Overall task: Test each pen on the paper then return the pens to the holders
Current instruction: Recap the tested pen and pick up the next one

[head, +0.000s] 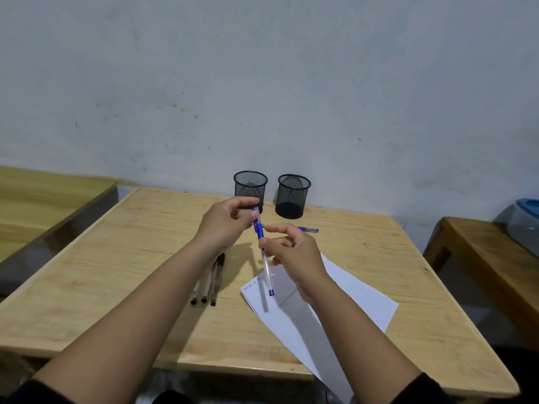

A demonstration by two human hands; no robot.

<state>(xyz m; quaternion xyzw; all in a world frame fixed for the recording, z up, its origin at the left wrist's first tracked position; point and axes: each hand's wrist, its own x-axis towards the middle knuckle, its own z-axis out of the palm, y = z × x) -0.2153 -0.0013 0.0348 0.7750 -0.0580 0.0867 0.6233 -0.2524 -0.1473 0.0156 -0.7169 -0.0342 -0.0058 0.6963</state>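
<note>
Blue-capped gel pen [264, 252] is raised above the wooden table [122, 272], tilted, its cap end uppermost. My left hand [224, 225] pinches the blue cap between thumb and fingertips. My right hand [291, 252] pinches the clear barrel lower down, remaining fingers curled. The pen's blue tail end hangs over the near-left corner of the white paper [335, 304], which carries blue test marks. Second blue pen [303, 229] lies flat beyond my right hand. Three black pens [208, 284] lie side by side, left of the paper. Two black mesh holders, left [250, 188] and right [293, 196], stand upright against the wall.
</note>
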